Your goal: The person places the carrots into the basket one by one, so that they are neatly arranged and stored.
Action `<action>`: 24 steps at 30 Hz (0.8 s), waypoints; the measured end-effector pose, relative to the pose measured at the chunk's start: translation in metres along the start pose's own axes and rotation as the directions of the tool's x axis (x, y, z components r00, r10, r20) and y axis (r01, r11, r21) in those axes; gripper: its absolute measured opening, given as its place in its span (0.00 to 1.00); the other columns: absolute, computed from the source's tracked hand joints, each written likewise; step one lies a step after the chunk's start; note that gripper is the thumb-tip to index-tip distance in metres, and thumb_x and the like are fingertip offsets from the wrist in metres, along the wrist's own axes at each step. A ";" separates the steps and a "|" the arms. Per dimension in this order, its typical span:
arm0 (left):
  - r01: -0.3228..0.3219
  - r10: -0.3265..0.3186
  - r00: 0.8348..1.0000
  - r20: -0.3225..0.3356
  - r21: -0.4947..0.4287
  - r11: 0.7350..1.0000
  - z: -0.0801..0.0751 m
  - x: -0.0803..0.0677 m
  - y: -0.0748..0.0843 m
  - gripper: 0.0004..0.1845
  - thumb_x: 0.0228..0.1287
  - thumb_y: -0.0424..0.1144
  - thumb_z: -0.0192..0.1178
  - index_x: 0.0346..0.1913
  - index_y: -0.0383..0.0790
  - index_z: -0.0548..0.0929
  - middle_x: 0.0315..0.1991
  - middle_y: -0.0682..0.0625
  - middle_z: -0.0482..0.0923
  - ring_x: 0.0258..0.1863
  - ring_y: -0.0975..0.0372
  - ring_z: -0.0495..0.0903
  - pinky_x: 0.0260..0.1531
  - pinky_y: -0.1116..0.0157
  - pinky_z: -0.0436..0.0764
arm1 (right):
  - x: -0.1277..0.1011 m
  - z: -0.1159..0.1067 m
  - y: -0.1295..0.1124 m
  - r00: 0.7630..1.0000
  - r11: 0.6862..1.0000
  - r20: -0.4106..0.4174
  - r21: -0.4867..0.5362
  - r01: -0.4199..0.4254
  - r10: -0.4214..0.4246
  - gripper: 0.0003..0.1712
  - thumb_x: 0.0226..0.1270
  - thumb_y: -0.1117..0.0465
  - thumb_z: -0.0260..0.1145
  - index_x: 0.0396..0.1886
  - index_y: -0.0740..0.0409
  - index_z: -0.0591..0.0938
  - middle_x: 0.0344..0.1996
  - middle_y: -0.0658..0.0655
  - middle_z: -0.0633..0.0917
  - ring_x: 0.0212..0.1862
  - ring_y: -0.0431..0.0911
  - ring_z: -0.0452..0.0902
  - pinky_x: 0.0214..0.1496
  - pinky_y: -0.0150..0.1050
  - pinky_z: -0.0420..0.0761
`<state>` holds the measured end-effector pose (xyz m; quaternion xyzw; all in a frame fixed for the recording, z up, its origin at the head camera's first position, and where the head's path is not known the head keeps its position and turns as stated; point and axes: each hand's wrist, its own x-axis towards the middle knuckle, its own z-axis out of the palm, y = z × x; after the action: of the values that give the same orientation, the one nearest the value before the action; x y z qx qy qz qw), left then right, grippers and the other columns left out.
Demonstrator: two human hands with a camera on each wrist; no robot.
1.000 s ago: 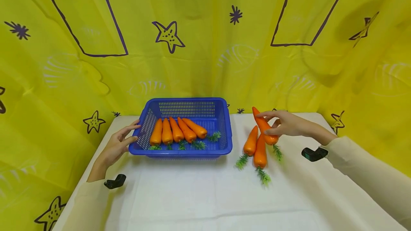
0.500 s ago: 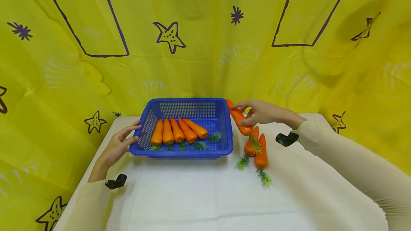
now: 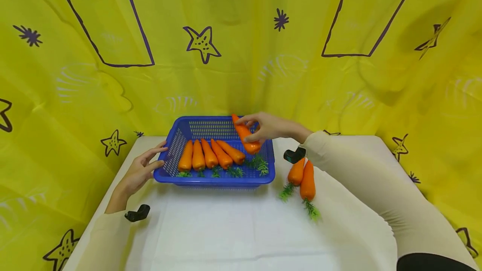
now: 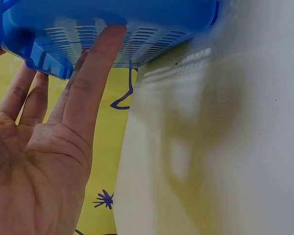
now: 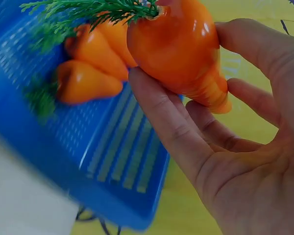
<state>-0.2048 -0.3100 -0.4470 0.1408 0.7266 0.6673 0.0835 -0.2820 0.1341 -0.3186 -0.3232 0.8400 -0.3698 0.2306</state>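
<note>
Over the right part of the blue plastic basket, my right hand pinches a carrot between thumb and fingers. The carrot tilts, its pointed tip away from me and its green leafy end toward me. The right wrist view shows this carrot close up, above the basket. Several other carrots lie side by side inside, leaves toward the front. At the basket's left side my left hand rests with extended fingers against the rim. In the left wrist view, straight fingers touch the basket's outer side.
Two more carrots, one left and one right, lie on the white tablecloth right of the basket. My right sleeve passes close to them. A yellow curtain with starfish drawings stands behind and at the sides.
My right hand has lifted the carrot from the group on the right and carried it left, over the basket. The left hand has stayed at the basket's rim.
</note>
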 end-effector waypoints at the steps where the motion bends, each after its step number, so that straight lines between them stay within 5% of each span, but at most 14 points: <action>1: -0.002 0.002 1.000 -0.001 0.006 1.000 0.000 0.000 0.000 0.27 0.78 0.32 0.55 0.76 0.34 0.66 0.84 0.48 0.45 0.70 0.66 0.64 0.49 0.59 0.87 | 0.006 0.003 -0.001 1.000 1.000 -0.002 0.005 0.005 -0.005 0.36 0.70 0.57 0.72 0.76 0.46 0.71 0.66 0.64 0.73 0.38 0.50 0.86 0.44 0.53 0.89; 7: 0.001 -0.001 1.000 -0.009 0.031 1.000 -0.002 0.001 0.002 0.27 0.79 0.33 0.55 0.76 0.34 0.66 0.84 0.48 0.45 0.68 0.67 0.65 0.48 0.60 0.87 | 0.040 0.023 -0.007 1.000 0.998 0.003 0.057 0.015 -0.016 0.37 0.70 0.55 0.72 0.77 0.46 0.71 0.64 0.62 0.75 0.47 0.49 0.84 0.42 0.47 0.90; 12: 0.003 -0.002 1.000 -0.012 0.042 0.999 -0.003 0.000 0.002 0.27 0.79 0.33 0.55 0.76 0.36 0.66 0.84 0.50 0.45 0.67 0.69 0.65 0.48 0.61 0.87 | 0.072 0.044 -0.014 1.000 0.989 0.012 0.149 -0.014 0.013 0.37 0.70 0.56 0.72 0.76 0.47 0.71 0.61 0.63 0.77 0.46 0.53 0.85 0.49 0.58 0.87; 24: 0.007 -0.007 1.000 -0.008 0.031 0.999 0.001 0.001 0.001 0.27 0.79 0.33 0.55 0.76 0.34 0.66 0.84 0.47 0.44 0.78 0.39 0.48 0.49 0.60 0.87 | 0.130 0.089 -0.024 0.996 0.935 0.038 0.343 -0.094 0.086 0.38 0.70 0.63 0.71 0.77 0.59 0.69 0.58 0.64 0.79 0.37 0.52 0.87 0.50 0.57 0.87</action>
<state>-0.2051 -0.3091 -0.4461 0.1369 0.7377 0.6562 0.0809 -0.3064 -0.0127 -0.3744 -0.2432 0.7736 -0.4965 0.3097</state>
